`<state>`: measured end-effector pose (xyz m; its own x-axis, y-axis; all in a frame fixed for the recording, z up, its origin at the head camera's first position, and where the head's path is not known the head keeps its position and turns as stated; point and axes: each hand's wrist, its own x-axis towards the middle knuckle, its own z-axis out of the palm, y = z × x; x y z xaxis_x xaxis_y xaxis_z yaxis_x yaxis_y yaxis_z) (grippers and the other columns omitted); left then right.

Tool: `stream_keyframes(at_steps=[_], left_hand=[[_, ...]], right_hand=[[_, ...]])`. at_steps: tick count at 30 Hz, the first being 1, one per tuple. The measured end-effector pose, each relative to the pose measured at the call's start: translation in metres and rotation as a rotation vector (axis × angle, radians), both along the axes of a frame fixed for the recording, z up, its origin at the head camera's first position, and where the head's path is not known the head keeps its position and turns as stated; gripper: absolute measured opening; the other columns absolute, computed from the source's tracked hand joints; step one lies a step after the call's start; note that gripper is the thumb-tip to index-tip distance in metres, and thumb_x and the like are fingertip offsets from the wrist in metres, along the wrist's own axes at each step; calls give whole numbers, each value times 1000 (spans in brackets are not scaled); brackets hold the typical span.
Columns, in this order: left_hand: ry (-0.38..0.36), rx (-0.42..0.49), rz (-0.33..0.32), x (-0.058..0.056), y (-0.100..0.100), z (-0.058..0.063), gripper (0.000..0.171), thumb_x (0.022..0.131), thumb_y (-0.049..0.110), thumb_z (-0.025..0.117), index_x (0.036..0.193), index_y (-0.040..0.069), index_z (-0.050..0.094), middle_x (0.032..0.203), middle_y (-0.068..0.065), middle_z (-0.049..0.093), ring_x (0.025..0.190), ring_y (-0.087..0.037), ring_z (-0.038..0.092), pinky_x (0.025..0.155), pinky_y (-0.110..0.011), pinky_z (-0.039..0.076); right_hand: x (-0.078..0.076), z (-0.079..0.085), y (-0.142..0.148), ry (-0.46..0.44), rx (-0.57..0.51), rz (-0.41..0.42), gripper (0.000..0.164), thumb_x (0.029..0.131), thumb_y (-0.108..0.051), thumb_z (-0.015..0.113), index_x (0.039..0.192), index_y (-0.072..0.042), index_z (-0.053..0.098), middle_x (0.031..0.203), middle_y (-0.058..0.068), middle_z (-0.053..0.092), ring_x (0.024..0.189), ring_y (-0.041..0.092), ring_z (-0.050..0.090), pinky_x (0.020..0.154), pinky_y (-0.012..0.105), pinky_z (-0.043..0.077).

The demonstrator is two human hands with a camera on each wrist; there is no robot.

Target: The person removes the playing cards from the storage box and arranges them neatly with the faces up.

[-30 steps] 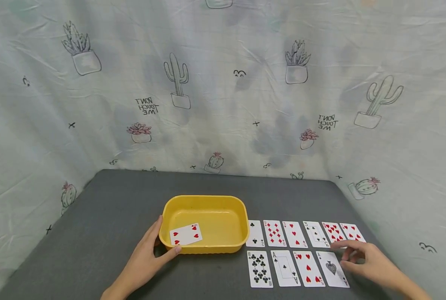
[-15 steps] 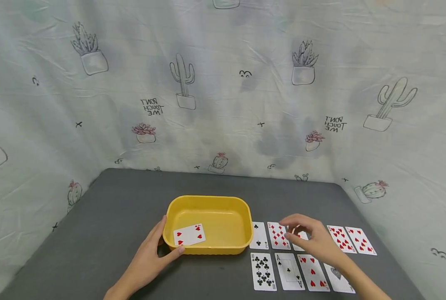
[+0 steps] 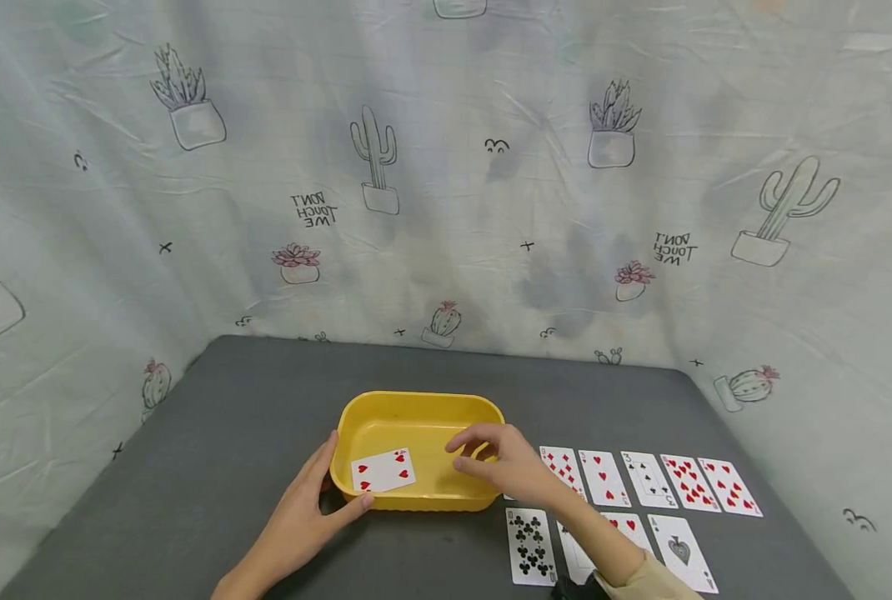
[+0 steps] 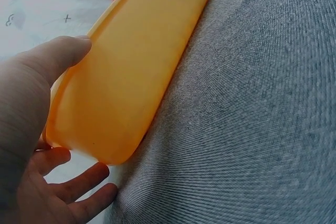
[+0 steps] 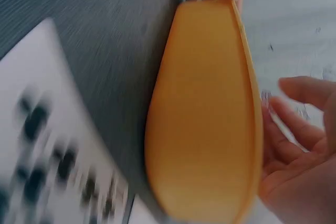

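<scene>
A yellow plastic tray (image 3: 420, 400) stands on the grey table with one playing card, the four of hearts (image 3: 383, 472), lying in its left part. My left hand (image 3: 299, 508) grips the tray's left front corner, thumb at the front rim and fingers round the left end; the left wrist view shows the thumb (image 4: 65, 56) against the long side. Over the tray's right part hovers my right hand (image 3: 509, 467), its fingers loosely bent. Nothing shows between those fingers in the right wrist view, where the hand (image 5: 304, 145) is beside the tray rim.
Playing cards lie face up in two rows right of the tray, among them the ten of clubs (image 3: 531, 547), ace of spades (image 3: 682, 552) and three of clubs (image 3: 648, 480). My right forearm covers part of the front row. A patterned cloth (image 3: 446, 167) hangs behind the table.
My right hand has moved left from beside the ace of spades, across the back row of cards, to above the tray. The left hand keeps its grip on the tray. The view has shifted slightly.
</scene>
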<state>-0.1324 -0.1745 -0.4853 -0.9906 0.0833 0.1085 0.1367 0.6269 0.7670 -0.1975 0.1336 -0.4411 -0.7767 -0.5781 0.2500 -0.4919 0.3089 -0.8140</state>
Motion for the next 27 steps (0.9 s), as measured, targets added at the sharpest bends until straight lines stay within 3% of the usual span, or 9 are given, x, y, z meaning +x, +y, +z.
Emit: stream_keyframes(at_steps=[5,12,16,19,23,25,27], left_hand=[[2,-3,0,-1,1,0,112,79,68,69,160,17,10,159,-10,20,136,-29,35,103,-48,41],[11,-3,-5,-2,5,0,110,80,67,69,160,18,11,159,-11,21,136,-29,36,103,-48,41],[4,1,-2,-2,6,-1,110,80,66,69,160,19,10,159,-10,20,137,-30,33,103,-48,40],[18,4,0,-3,5,-2,110,80,66,70,160,19,11,159,-10,21,137,-29,33,103,-47,41],[56,14,2,-3,4,-4,109,80,64,71,159,16,13,158,-9,23,135,-27,36,101,-45,43],[70,15,3,-3,3,-4,109,81,63,71,159,15,13,158,-9,24,134,-27,38,100,-45,43],[75,13,4,-3,2,-5,108,81,62,71,159,15,13,158,-10,24,135,-28,37,101,-46,43]], right_hand=[[-12,-10,-32,-28,121,97,19,93,-22,71,107,-8,73,100,-4,69,88,11,61,78,31,54],[-25,-21,-53,-23,297,148,28,94,-30,68,116,-12,69,105,-13,66,88,4,60,80,22,51],[-31,-23,-61,37,338,152,27,94,-27,68,116,-11,69,99,-15,64,82,3,57,77,20,49],[-36,-23,-67,134,378,164,23,95,-22,67,115,-10,70,91,-12,64,77,5,53,74,20,46],[-42,-23,-75,244,495,174,36,96,-28,66,128,-12,65,116,-9,66,99,11,54,90,27,44],[-45,-25,-80,261,558,184,47,96,-35,66,138,-17,59,136,-12,55,119,15,47,102,33,38],[-50,-27,-85,265,593,211,57,94,-40,67,146,-22,50,145,-14,46,130,19,40,107,38,36]])
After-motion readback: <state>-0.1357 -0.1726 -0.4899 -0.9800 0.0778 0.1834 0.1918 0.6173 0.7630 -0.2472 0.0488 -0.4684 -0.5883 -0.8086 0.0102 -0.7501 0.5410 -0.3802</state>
